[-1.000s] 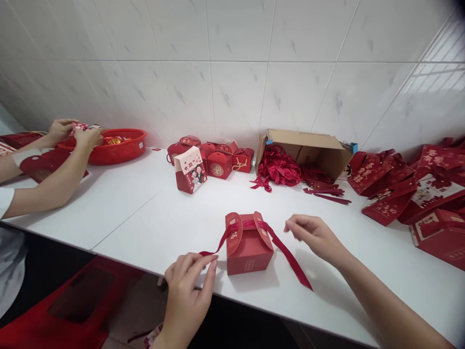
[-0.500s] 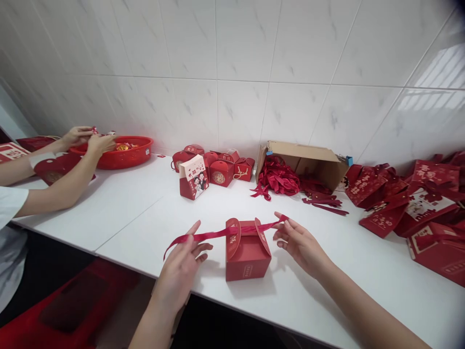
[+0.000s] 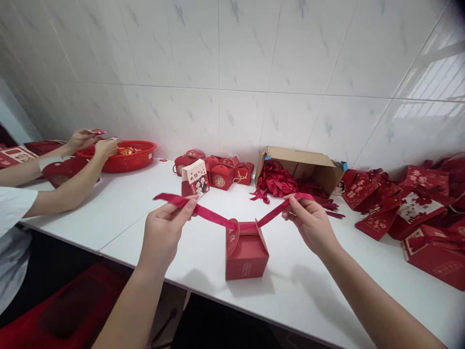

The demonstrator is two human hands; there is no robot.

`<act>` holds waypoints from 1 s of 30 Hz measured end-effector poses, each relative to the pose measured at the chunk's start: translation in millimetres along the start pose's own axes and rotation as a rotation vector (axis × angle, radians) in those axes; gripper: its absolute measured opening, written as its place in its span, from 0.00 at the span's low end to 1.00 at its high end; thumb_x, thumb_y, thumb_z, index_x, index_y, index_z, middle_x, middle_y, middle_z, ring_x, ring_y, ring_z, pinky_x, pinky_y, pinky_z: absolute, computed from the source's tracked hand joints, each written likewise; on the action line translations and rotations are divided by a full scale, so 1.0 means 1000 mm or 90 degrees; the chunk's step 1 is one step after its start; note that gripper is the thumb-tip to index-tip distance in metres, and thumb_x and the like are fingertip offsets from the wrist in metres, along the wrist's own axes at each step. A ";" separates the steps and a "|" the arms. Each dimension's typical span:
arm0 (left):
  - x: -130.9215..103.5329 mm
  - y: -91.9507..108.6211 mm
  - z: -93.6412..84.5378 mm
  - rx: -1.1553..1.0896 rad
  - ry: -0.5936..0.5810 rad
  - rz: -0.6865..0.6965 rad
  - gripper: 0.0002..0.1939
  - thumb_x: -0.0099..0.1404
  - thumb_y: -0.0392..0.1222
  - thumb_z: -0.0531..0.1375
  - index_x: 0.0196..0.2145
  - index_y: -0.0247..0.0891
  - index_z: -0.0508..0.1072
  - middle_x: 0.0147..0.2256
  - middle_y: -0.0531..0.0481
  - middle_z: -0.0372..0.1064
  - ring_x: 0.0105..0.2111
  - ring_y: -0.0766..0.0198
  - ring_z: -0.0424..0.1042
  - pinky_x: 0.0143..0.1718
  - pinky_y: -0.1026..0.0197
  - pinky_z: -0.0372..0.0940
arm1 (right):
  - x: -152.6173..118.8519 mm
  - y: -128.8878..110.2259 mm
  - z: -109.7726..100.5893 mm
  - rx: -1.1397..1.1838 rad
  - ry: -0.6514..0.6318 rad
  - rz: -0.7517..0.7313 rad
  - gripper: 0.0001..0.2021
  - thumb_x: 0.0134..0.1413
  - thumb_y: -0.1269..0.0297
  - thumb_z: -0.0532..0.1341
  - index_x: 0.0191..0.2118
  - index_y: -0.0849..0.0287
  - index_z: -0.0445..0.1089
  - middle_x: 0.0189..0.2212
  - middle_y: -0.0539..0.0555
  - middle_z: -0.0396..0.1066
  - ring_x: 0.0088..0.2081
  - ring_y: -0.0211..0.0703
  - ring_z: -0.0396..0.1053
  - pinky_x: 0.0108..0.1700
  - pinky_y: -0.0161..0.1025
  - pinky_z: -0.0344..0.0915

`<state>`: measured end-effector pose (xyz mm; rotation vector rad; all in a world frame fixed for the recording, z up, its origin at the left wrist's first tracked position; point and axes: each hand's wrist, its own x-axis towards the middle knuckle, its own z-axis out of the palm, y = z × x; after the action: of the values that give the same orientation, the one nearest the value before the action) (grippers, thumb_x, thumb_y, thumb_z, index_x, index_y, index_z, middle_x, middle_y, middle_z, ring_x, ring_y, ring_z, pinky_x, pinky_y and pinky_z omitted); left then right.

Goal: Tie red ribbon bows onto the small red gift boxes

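Note:
A red gift box (image 3: 247, 257) with curved top flaps stands upright near the front edge of the white table (image 3: 156, 242). A dark red ribbon (image 3: 214, 216) runs through the top of the box, and both its ends rise outward in a V. My left hand (image 3: 165, 225) pinches the left length between thumb and fingers, its tip sticking out past them. On the other side my right hand (image 3: 308, 220) pinches the right length, also raised above the box. Neither hand touches the box itself.
Behind stand small red boxes (image 3: 222, 178) and a pink-topped box (image 3: 196, 178). A cardboard carton (image 3: 308, 156) on its side spills ribbons (image 3: 276, 180). Finished-looking red boxes (image 3: 432, 249) crowd the right. At left, a co-worker's hands (image 3: 105, 148) work over a red basin (image 3: 132, 162).
Both my hands have risen, lifting the ribbon's ends above the box. My left hand has closed on its end; it was open under the ribbon before. The box stays in place.

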<state>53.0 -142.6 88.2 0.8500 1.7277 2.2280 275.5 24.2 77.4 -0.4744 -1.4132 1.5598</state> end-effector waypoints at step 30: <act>0.023 0.065 0.068 -0.071 -0.264 0.139 0.13 0.54 0.48 0.67 0.36 0.39 0.80 0.38 0.46 0.78 0.39 0.59 0.75 0.37 0.62 0.69 | 0.035 -0.058 0.057 0.013 -0.077 -0.166 0.06 0.48 0.60 0.67 0.31 0.57 0.77 0.27 0.50 0.75 0.29 0.34 0.70 0.33 0.32 0.67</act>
<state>83.0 -95.0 166.4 1.4108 1.3629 2.0544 235.7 14.8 155.7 -0.1765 -1.4848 1.4092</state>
